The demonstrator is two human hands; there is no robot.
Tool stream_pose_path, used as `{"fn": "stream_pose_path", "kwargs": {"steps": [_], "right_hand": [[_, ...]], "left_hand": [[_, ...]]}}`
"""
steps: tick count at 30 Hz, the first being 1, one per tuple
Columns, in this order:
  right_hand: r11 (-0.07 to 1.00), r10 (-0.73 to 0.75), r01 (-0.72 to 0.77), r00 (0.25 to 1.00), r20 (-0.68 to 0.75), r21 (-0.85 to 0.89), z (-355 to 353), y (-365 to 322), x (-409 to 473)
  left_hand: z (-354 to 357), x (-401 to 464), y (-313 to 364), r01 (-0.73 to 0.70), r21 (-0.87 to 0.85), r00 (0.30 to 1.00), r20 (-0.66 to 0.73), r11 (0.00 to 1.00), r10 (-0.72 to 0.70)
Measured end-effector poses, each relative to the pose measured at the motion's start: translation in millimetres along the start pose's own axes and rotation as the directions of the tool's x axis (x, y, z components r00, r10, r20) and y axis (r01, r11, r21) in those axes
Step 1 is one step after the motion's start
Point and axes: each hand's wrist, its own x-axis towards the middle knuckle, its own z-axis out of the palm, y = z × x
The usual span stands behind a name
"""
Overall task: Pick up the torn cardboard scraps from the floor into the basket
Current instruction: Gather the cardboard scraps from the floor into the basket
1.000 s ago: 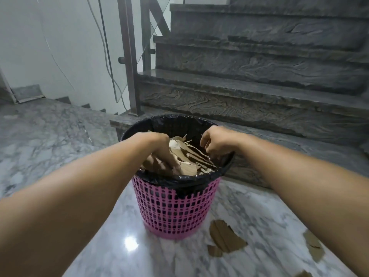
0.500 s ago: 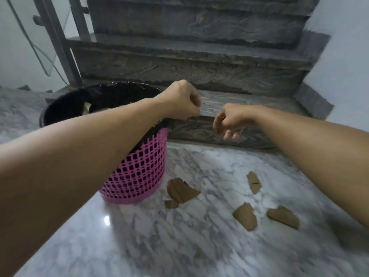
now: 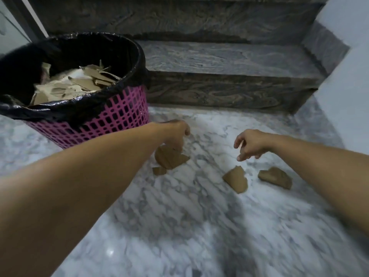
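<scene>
A pink mesh basket (image 3: pixel 111 118) with a black liner stands at the left, holding a heap of torn cardboard (image 3: pixel 75 84). On the marble floor lie a large scrap (image 3: pixel 169 159), a small scrap (image 3: pixel 159 170), a middle scrap (image 3: pixel 236 179) and a right scrap (image 3: pixel 275 177). My left hand (image 3: pixel 175 132) is down at the large scrap's upper edge, fingers curled onto it; the grip itself is hidden. My right hand (image 3: pixel 251 144) hovers low with fingers spread, just above and behind the middle scrap, holding nothing.
Dark stone stair steps (image 3: pixel 229 60) rise right behind the scraps. A white wall (image 3: pixel 343 76) closes the right side. A metal railing post (image 3: pixel 34 23) stands behind the basket. Marble floor (image 3: pixel 199 226) stretches toward me.
Both hands have left the basket and dropped to the floor to its right. The view has swung right and down. My right hand has opened its fingers.
</scene>
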Motion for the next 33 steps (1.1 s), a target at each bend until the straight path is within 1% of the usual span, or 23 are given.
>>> {"fn": "stream_pose_path", "kwargs": {"steps": [2, 4, 6, 9, 12, 15, 17, 19, 21, 22, 24, 27, 28, 29, 31, 32, 33], "right_hand": [[0.988, -0.044, 0.045, 0.999, 0.012, -0.145, 22, 11, 7], [0.968, -0.090, 0.095, 0.995, 0.029, -0.231, 40, 18, 13], [0.929, -0.148, 0.156, 0.988, 0.048, -0.335, 55, 23, 16], [0.839, -0.210, 0.222, 0.974, 0.080, -0.498, 71, 29, 18], [0.782, -0.245, 0.248, 0.966, 0.083, -0.571, 76, 33, 22], [0.815, -0.206, 0.202, 0.977, 0.055, -0.544, 70, 34, 27], [0.869, -0.177, 0.185, 0.982, 0.061, -0.460, 66, 36, 31], [0.929, -0.135, 0.155, 0.987, 0.084, -0.336, 63, 41, 37], [0.950, -0.112, 0.138, 0.988, 0.108, -0.280, 57, 43, 41], [0.950, -0.104, 0.131, 0.989, 0.108, -0.285, 53, 42, 43], [0.934, -0.056, 0.087, 0.994, 0.099, -0.347, 44, 42, 43], [0.881, 0.086, -0.025, 0.990, 0.109, -0.472, 26, 44, 39], [0.882, 0.117, -0.047, 0.986, 0.121, -0.469, 21, 41, 39], [0.893, 0.144, -0.074, 0.982, 0.126, -0.445, 16, 44, 37], [0.898, 0.171, -0.091, 0.974, 0.151, -0.431, 11, 51, 29], [0.885, 0.192, -0.101, 0.968, 0.159, -0.454, 13, 54, 25], [0.868, 0.211, -0.107, 0.964, 0.164, -0.486, 17, 57, 22]], "left_hand": [[25, 6, -16, 0.047, -0.010, 0.996, 0.070, 0.999, -0.046], [45, 6, -30, 0.046, 0.008, 0.996, 0.076, 0.999, -0.046], [61, 0, -39, 0.047, -0.028, 0.998, 0.040, 0.999, -0.046], [84, -5, -48, 0.007, 0.020, 0.997, -0.078, 1.000, -0.005], [98, -1, -53, 0.036, 0.008, 0.995, -0.098, 0.999, -0.035], [103, 6, -55, 0.052, -0.025, 0.993, -0.102, 0.998, -0.054], [103, 8, -56, 0.061, -0.047, 0.993, -0.098, 0.997, -0.065], [101, 10, -60, 0.062, -0.060, 0.993, -0.093, 0.996, -0.068], [94, 14, -58, 0.044, -0.094, 0.995, -0.086, 0.995, -0.052], [89, 17, -57, 0.045, -0.145, 0.995, -0.084, 0.988, -0.057], [80, 30, -52, 0.033, -0.252, 0.992, -0.108, 0.967, -0.061], [76, 50, -51, 0.016, -0.279, 0.984, -0.164, 0.960, -0.064], [78, 53, -58, 0.046, -0.290, 0.980, -0.173, 0.956, -0.099], [82, 56, -60, 0.069, -0.274, 0.980, -0.162, 0.959, -0.116], [89, 60, -58, 0.089, -0.157, 0.986, -0.127, 0.984, -0.110], [90, 60, -57, 0.079, -0.092, 0.989, -0.121, 0.993, -0.090], [92, 60, -57, 0.063, -0.065, 0.989, -0.127, 0.996, -0.071]]}}
